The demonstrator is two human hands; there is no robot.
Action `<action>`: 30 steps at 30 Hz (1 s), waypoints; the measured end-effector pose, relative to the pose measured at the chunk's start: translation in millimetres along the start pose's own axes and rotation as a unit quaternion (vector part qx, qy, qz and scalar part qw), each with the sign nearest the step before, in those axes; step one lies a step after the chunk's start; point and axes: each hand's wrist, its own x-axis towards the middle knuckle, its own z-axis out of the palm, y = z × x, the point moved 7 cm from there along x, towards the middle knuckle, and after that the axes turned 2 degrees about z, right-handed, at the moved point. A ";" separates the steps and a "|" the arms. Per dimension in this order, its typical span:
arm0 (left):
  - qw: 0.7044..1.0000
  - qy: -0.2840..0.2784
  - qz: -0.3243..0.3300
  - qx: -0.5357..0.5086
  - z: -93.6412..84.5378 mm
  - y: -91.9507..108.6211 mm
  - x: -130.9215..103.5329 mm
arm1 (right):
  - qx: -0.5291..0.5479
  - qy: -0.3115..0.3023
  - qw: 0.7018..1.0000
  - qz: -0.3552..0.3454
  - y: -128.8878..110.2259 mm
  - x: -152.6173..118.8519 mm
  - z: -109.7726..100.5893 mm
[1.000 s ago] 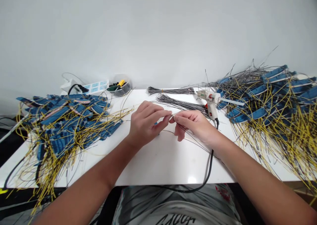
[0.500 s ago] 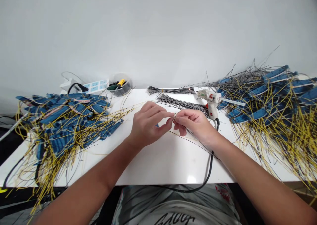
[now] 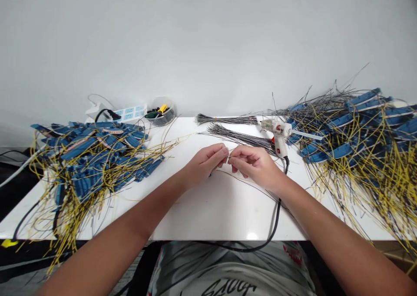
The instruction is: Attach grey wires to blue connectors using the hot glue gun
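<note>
My left hand (image 3: 211,159) and my right hand (image 3: 249,162) meet fingertip to fingertip above the middle of the white table. Both are closed in pinches on thin wire ends between them; the exact joint is too small to make out. Thin dark and yellow wires (image 3: 241,179) trail from beneath the fingers toward the right forearm. A bit of blue shows under my left hand, mostly hidden. Behind the hands lie two bundles of grey wires, the rear one (image 3: 228,120) tied at its middle, the nearer one (image 3: 239,136) slanting toward the glue gun (image 3: 280,135).
Blue pieces with yellow and black wires are heaped at the left (image 3: 84,157) and right (image 3: 342,150). A power strip (image 3: 130,113) and a round tub (image 3: 166,117) with a yellow-handled tool stand at the back left. The black cord (image 3: 277,218) loops over the front edge.
My left hand has drawn its fingers in, from spread to curled in a pinch. My right hand stays nearly in place. The view has shifted slightly.
</note>
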 end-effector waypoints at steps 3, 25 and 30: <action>1.000 0.000 0.018 0.025 0.7 3.7 -0.9 | -0.005 -0.004 1.000 0.001 0.0 -0.2 0.5; 0.996 0.001 -0.036 -0.078 3.4 -1.1 1.3 | 0.025 -0.011 1.000 -0.007 -1.2 0.1 4.3; 0.993 0.002 -0.040 -0.112 3.7 -4.6 3.4 | 0.060 -0.014 0.998 -0.014 -1.8 1.5 5.9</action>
